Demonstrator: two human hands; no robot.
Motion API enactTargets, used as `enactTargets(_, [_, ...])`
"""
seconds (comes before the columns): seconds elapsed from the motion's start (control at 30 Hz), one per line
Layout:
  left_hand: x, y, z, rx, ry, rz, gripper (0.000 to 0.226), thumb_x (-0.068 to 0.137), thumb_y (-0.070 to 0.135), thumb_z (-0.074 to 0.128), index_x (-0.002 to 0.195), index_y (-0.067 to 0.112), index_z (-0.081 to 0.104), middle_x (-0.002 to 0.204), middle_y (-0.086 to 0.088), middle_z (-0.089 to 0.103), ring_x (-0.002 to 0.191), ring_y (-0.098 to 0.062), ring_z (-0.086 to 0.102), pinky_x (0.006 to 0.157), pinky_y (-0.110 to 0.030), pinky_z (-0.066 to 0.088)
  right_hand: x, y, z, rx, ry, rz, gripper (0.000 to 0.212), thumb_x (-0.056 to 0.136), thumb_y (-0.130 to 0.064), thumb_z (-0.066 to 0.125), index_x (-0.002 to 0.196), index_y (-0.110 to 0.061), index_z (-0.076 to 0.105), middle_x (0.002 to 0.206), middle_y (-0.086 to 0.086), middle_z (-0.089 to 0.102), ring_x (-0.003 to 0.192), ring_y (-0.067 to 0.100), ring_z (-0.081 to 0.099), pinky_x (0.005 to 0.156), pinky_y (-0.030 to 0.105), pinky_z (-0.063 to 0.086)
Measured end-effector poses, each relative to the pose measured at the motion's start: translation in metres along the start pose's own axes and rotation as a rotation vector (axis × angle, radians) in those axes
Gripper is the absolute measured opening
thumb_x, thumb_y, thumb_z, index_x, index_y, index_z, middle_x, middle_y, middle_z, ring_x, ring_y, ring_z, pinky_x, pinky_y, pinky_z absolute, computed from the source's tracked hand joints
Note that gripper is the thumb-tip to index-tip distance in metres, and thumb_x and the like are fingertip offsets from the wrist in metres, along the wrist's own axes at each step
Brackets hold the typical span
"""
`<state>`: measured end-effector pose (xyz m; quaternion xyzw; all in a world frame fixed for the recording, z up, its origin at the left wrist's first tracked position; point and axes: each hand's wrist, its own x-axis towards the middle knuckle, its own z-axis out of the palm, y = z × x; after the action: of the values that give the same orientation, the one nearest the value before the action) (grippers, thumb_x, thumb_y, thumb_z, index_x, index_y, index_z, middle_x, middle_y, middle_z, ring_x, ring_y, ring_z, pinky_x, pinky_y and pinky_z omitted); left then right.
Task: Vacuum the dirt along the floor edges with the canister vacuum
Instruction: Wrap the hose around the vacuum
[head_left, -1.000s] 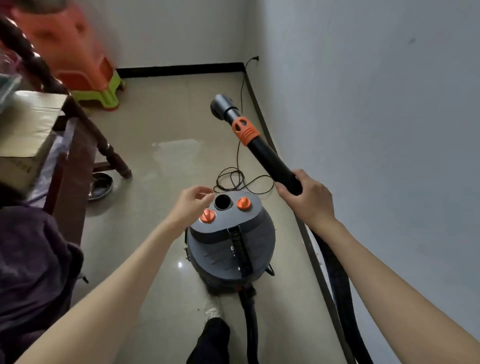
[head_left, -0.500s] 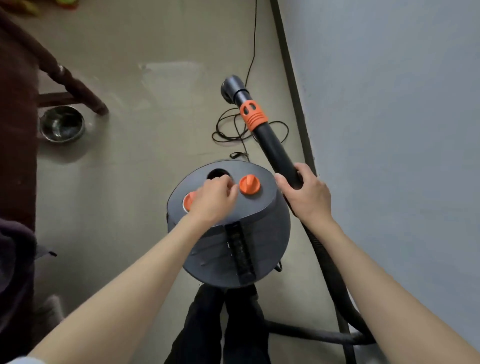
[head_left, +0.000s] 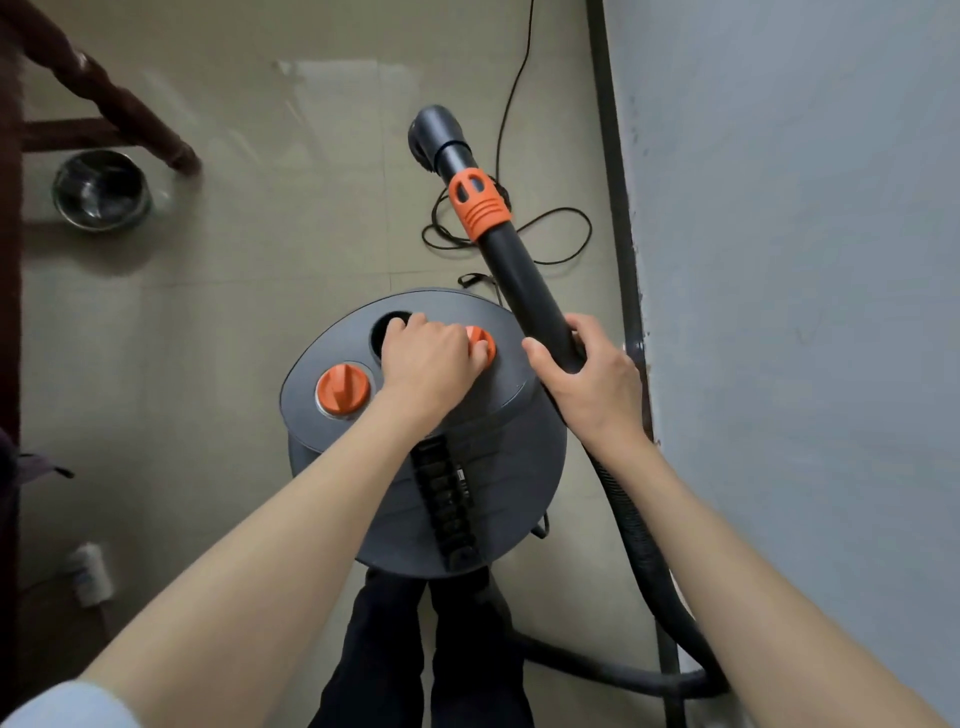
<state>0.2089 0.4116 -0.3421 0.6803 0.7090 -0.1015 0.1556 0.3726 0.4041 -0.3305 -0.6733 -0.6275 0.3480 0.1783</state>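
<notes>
The left hand (head_left: 428, 358) pinches the orange knob (head_left: 480, 340) atop the canister vacuum (head_left: 467, 457); the right hand (head_left: 592, 382) clamps the wand (head_left: 519, 270); at ten o'clock, a steel bowl (head_left: 101, 189), contents unclear.

The beige tiled floor (head_left: 249, 322) is carrying everything here. The grey canister vacuum (head_left: 467, 467) is sitting on it at the centre. At about one o'clock from it a black power cord (head_left: 566, 228) is lying in loose loops and trailing off toward twelve. The ribbed hose (head_left: 644, 561) is curving along the floor at four to five o'clock, beside the dark skirting. At ten o'clock a steel bowl (head_left: 101, 189) is resting near a wooden furniture leg (head_left: 171, 150). At eight o'clock what may be a white power strip (head_left: 91, 574) is lying.
</notes>
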Motion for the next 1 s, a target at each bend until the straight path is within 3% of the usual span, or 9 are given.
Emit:
enactTargets(0.07, [0.000,0.002,0.003,-0.019,0.012,-0.024,0.040,0.096,0.036,0.035,0.071,0.010,0.050,0.087,-0.014,0.066,0.095,-0.028,0.051,0.075,-0.034,0.027,0.004,0.004,-0.001,-0.003,-0.003,0.006,0.031,0.087,-0.049,0.063,0.105,-0.025,0.060,0.084,-0.015,0.059,0.075,0.008,0.052,0.057,0.004,0.033])
enactTargets(0.2, [-0.002,0.009,0.008,-0.076,0.029,-0.136,0.039,0.094,0.035,0.038,0.068,0.009,0.050,0.077,-0.012,0.061,0.087,-0.026,0.049,0.072,-0.034,0.023,0.010,0.012,-0.003,-0.007,0.001,0.013,0.031,0.086,-0.050,0.063,0.105,-0.025,0.060,0.083,-0.014,0.058,0.076,0.009,0.051,0.058,0.017,0.033])
enactTargets(0.27, [-0.003,0.012,0.009,-0.095,0.028,-0.191,0.040,0.095,0.036,0.037,0.067,0.009,0.049,0.071,-0.011,0.054,0.079,-0.025,0.042,0.071,-0.034,0.021,0.010,0.014,-0.003,-0.013,-0.001,0.011,0.031,0.087,-0.050,0.062,0.105,-0.025,0.060,0.083,-0.015,0.057,0.075,0.008,0.050,0.058,0.008,0.030])
enactTargets(0.33, [-0.002,0.015,0.010,-0.124,0.028,-0.239,0.043,0.095,0.035,0.037,0.062,0.007,0.045,0.067,-0.009,0.047,0.075,-0.024,0.038,0.072,-0.034,0.021,0.011,0.015,-0.002,-0.012,-0.004,0.011,0.031,0.087,-0.049,0.063,0.105,-0.025,0.060,0.082,-0.015,0.057,0.074,0.008,0.050,0.057,0.006,0.029])
enactTargets(0.47, [-0.002,0.019,0.010,-0.180,0.034,-0.309,0.045,0.094,0.033,0.037,0.058,0.007,0.045,0.061,-0.008,0.048,0.068,-0.025,0.042,0.070,-0.035,0.024,0.009,0.015,0.002,-0.007,-0.016,0.007,0.030,0.086,-0.050,0.063,0.104,-0.026,0.059,0.083,-0.015,0.058,0.076,0.010,0.051,0.059,0.022,0.033])
enactTargets(0.77, [-0.017,-0.001,0.010,-0.160,0.098,-0.045,0.038,0.097,0.045,0.037,0.077,0.013,0.042,0.073,-0.001,0.045,0.075,-0.020,0.038,0.073,-0.033,0.028,0.003,0.013,-0.001,-0.010,-0.050,-0.009,0.032,0.085,-0.052,0.063,0.105,-0.028,0.060,0.088,-0.014,0.063,0.082,0.013,0.058,0.068,0.028,0.040])
enactTargets(0.83, [-0.025,-0.007,0.007,-0.237,0.098,-0.003,0.032,0.097,0.041,0.041,0.088,0.012,0.048,0.081,-0.002,0.049,0.082,-0.022,0.044,0.074,-0.032,0.032,0.000,0.012,-0.004,-0.018,-0.063,-0.009,0.032,0.084,-0.053,0.063,0.105,-0.029,0.059,0.088,-0.014,0.063,0.084,0.013,0.059,0.069,0.028,0.040])
enactTargets(0.93, [-0.041,-0.013,-0.007,-0.389,0.246,0.030,0.024,0.095,0.025,0.053,0.106,0.005,0.056,0.096,-0.010,0.055,0.089,-0.028,0.051,0.076,-0.037,0.039,-0.007,0.006,-0.013,-0.028,-0.092,-0.023,0.032,0.083,-0.053,0.064,0.105,-0.030,0.060,0.088,-0.012,0.064,0.085,0.016,0.060,0.071,0.031,0.044])
enactTargets(1.0, [-0.051,-0.017,-0.022,-0.444,0.339,0.074,0.034,0.086,0.019,0.067,0.115,0.004,0.057,0.108,-0.015,0.056,0.096,-0.032,0.052,0.080,-0.042,0.044,-0.013,0.000,-0.022,-0.044,-0.131,-0.050,0.031,0.082,-0.051,0.065,0.104,-0.029,0.060,0.087,-0.009,0.065,0.085,0.019,0.061,0.074,0.036,0.048])
